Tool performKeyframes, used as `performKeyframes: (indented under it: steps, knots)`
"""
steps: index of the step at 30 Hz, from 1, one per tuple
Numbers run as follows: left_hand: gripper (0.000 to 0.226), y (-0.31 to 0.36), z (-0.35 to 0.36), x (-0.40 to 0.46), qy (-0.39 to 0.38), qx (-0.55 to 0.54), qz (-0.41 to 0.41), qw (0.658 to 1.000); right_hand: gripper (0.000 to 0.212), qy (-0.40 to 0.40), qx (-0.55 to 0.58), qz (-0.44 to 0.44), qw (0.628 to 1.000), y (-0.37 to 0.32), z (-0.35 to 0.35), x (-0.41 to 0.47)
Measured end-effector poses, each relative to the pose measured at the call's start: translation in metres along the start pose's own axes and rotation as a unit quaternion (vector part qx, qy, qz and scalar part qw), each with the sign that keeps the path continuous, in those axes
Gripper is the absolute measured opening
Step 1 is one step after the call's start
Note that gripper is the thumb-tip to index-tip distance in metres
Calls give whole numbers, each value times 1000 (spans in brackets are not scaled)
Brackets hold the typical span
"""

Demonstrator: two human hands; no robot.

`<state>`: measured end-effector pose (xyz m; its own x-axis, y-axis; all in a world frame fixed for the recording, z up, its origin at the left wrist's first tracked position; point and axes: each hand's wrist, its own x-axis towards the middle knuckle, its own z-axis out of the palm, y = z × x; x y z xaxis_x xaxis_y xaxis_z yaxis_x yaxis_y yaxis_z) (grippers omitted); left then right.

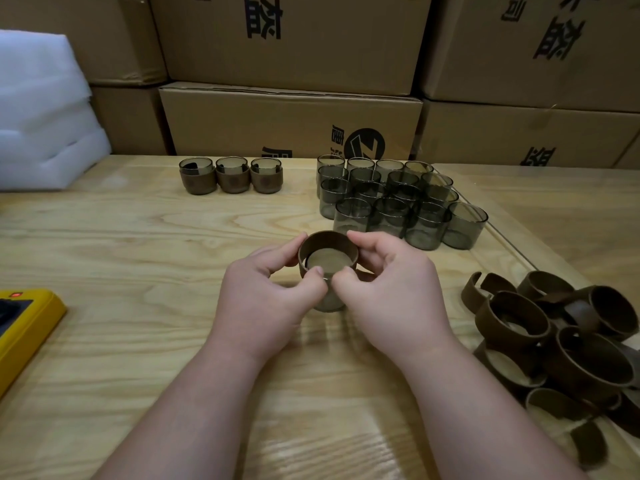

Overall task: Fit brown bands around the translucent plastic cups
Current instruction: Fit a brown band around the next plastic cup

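Note:
At the table's middle a translucent cup point(329, 301) stands with a brown band point(323, 242) around its upper part. My left hand point(266, 299) pinches the band's left and near rim. My right hand point(388, 289) pinches its right and near rim. Three banded cups point(231, 175) stand in a row at the back. A cluster of several bare smoky cups point(398, 202) stands behind and right of my hands. A heap of loose brown bands point(561, 341) lies at the right.
Stacked cardboard boxes point(291, 119) wall off the back of the wooden table point(138, 244). White foam sheets point(45, 109) sit at the back left. A yellow device point(24, 327) lies at the left edge.

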<state>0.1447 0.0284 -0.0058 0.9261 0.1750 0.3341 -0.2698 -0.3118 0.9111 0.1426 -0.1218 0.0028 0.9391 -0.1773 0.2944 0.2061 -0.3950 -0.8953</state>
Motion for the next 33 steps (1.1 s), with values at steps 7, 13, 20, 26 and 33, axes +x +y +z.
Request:
performKeyframes:
  steps: [7,13,20,26,33]
  knots:
    - [45,-1,1,2,-6,13,-23,1000,45,-4,12,11,1000,1,2,2]
    - [51,1,1,1,-24,-18,-61,998,47,-7,12,24,1000,3,5,6]
    - [51,-2,1,2,-47,0,-92,995,31,-13,42,66,997,7,6,8]
    - [29,-6,0,2,-51,-7,-66,996,14,6,79,43,996,14,9,8]
    - [14,-11,1,7,24,-47,-78,996,19,61,79,90,991,17,9,16]
